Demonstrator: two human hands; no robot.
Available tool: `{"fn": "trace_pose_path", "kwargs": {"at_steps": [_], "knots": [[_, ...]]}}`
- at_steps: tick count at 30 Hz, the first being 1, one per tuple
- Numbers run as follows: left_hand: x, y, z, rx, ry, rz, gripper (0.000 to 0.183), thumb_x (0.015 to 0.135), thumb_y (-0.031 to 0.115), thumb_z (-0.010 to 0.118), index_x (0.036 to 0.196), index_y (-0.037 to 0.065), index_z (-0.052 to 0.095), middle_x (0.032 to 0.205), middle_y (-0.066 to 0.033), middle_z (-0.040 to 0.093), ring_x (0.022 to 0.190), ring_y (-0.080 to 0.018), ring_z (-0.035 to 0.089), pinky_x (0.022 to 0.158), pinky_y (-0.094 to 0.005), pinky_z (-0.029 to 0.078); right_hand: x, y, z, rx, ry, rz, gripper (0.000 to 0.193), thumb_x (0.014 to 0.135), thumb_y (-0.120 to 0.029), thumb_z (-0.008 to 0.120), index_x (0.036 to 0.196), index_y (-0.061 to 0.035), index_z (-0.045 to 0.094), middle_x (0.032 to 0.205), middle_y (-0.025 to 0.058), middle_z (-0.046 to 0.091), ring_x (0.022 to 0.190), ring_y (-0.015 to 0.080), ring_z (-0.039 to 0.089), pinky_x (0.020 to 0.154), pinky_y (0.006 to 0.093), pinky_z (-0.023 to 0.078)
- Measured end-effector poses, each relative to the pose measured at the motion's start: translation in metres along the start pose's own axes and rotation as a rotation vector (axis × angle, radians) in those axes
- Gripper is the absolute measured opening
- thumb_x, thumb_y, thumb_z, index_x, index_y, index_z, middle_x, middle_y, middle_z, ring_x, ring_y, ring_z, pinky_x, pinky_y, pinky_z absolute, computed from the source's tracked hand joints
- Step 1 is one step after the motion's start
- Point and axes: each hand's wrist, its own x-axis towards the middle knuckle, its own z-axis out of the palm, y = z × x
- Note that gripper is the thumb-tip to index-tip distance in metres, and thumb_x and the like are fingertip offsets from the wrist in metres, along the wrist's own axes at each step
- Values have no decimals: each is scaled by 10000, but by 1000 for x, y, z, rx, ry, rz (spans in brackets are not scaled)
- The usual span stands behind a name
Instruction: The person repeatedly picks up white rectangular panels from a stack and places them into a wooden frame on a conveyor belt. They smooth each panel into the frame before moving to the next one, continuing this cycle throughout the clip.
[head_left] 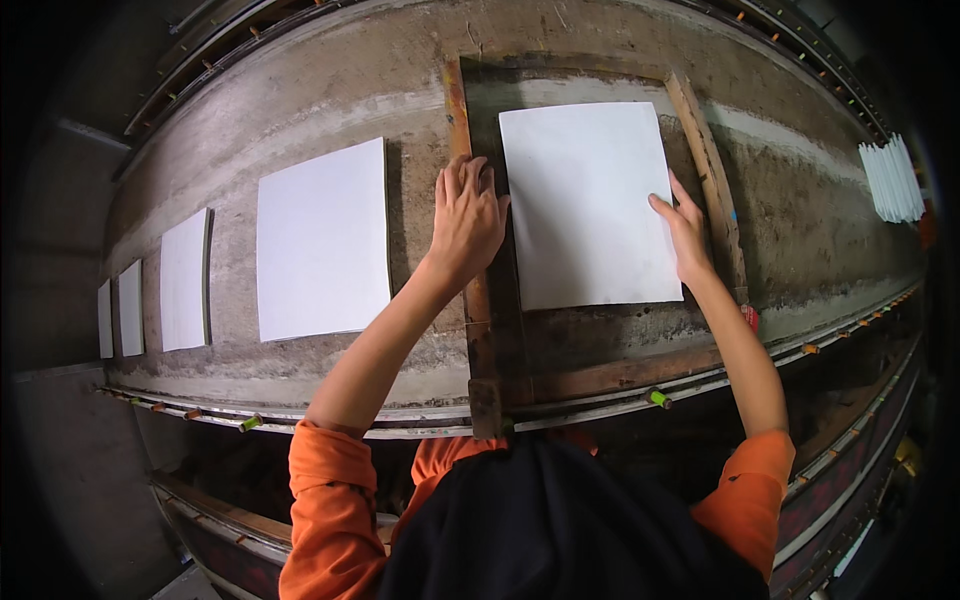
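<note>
A white rectangular panel lies inside a worn wooden frame on the long work table. My left hand has its fingers curled over the frame's left bar, beside the panel's left edge. At the panel's right edge is my right hand, its thumb on the white face and its fingers along the side, partly hidden. The shadow of my left arm falls across the panel's lower left.
More white panels, the nearest a large one, lie in a row to the left on the stained table. A white pleated-looking stack is at the far right. Rails with coloured pegs run along the table's near edge.
</note>
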Motion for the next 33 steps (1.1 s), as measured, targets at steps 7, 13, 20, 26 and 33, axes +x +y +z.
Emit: {"fn": "trace_pose_path", "kwargs": {"at_steps": [7,13,20,26,33], "knots": [[-3,15,7,81,-39,-129,339,845,205,523,1053,-61,554,1266,-160,354,1254,-360,230,1016,-535,226,1,9,5,44,49,25,604,803,-119,599,1337,-14,338,1141,103,553,985,116,528,870,240,389],[-3,18,5,87,-57,-146,346,817,241,568,1023,-35,591,1276,-149,352,1262,-352,218,1013,-560,206,4,12,5,6,54,6,608,801,-118,600,1337,-8,334,1146,102,550,991,118,523,884,245,381],[-2,17,5,58,-58,-154,345,762,269,632,977,0,628,1272,-134,366,1263,-349,215,1011,-536,192,7,15,6,-19,63,8,605,804,-122,595,1337,-9,334,1155,98,545,1007,117,512,899,249,367],[-3,18,4,55,-62,-167,344,716,241,676,975,17,638,1283,-125,358,1268,-350,207,1012,-543,188,9,12,5,-49,40,37,598,807,-122,591,1338,-19,337,1166,94,541,1008,118,513,892,251,375],[-3,19,3,34,-69,-187,358,684,233,705,973,29,648,1286,-116,358,1270,-346,206,1010,-543,189,12,18,6,-143,51,6,593,812,-147,587,1332,-6,339,1216,143,516,1055,163,513,922,267,363]]}}
